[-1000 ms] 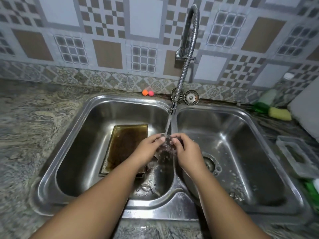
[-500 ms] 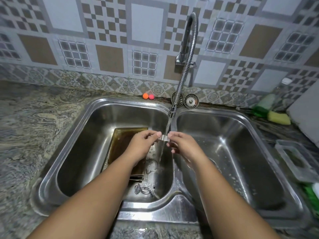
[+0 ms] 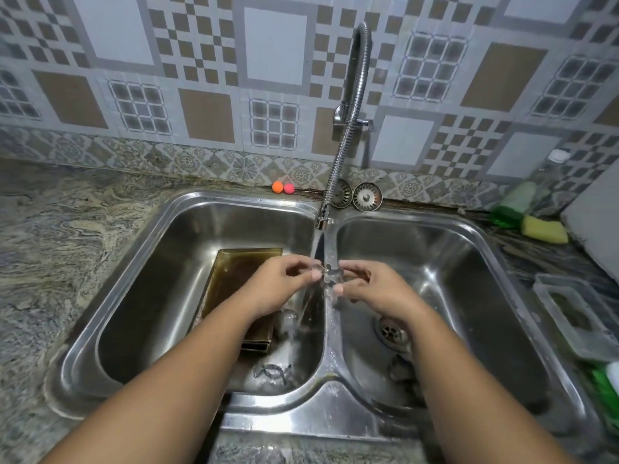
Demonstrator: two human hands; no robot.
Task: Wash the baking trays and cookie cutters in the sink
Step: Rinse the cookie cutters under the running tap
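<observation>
Under the running tap (image 3: 348, 105), above the divider of the double sink (image 3: 187, 209), a small metal cookie cutter (image 3: 330, 275) is pinched between the left hand (image 3: 284, 283) and the right hand (image 3: 371, 289). Brown baking trays (image 3: 234, 279) and another cutter (image 3: 273, 372) are left in the left basin.

The left forearm (image 3: 214, 346) hides part of the baking tray (image 3: 234, 279); the held cutter's (image 3: 330, 274) shape blurs under water.
</observation>
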